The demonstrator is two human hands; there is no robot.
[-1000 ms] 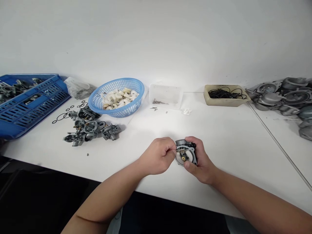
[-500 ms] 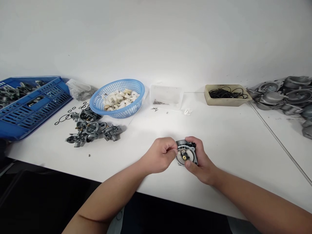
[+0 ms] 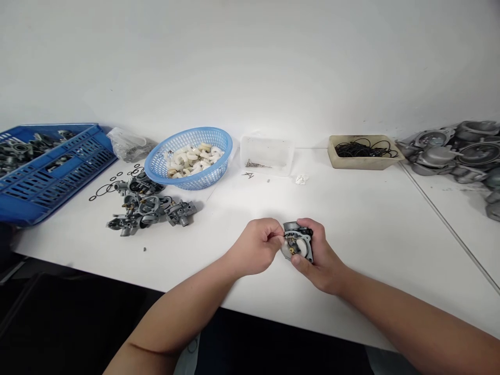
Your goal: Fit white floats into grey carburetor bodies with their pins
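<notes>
My right hand [image 3: 318, 258] is wrapped round a grey metal carburetor body [image 3: 299, 244], held just above the white table [image 3: 371, 219] near its front edge. A brass part shows in the body's open face. My left hand [image 3: 258, 246] is closed in a pinch against the body's left side; what its fingertips hold is too small to make out.
A pile of carburetor bodies [image 3: 146, 207] and loose black O-rings [image 3: 105, 188] lie at the left. Behind them stand a blue crate [image 3: 47, 172], a blue basket of white parts [image 3: 189, 156], a clear tray of pins [image 3: 265, 154], a beige tray of rings [image 3: 361, 152] and grey metal bowls [image 3: 457, 148].
Both hands stay together on the body. It has turned slightly in my right hand, and my left pinch has pressed closer to it.
</notes>
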